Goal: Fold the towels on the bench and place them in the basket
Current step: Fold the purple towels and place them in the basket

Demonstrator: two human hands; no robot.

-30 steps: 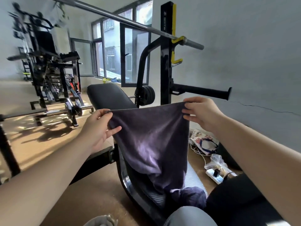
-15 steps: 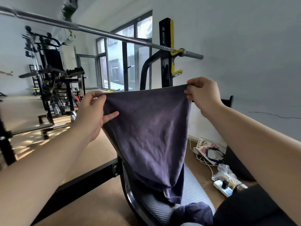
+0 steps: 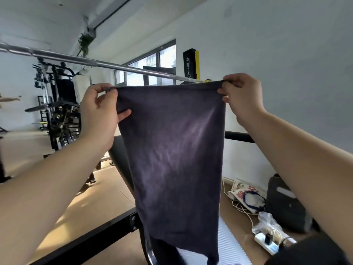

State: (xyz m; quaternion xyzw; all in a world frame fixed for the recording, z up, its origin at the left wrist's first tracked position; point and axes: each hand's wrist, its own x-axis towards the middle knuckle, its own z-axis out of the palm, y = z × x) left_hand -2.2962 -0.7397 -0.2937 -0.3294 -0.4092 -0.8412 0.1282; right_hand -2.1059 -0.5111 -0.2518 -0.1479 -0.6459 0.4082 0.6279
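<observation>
Pinching the top corners of a dark purple towel [image 3: 172, 153], the left hand [image 3: 99, 113] and right hand [image 3: 242, 96] hold it stretched and hanging — its lower edge over the weight bench [image 3: 229, 243] — before a steel barbell [image 3: 91, 61].

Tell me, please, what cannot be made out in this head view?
Basket: nowhere in the head view.
Bench: mostly hidden behind the raised towel.
Towel's lowest corner: cut off by the bottom edge.
Dark cloth beneath it: largely covered by the towel, so I cannot tell whether it is another towel.
</observation>
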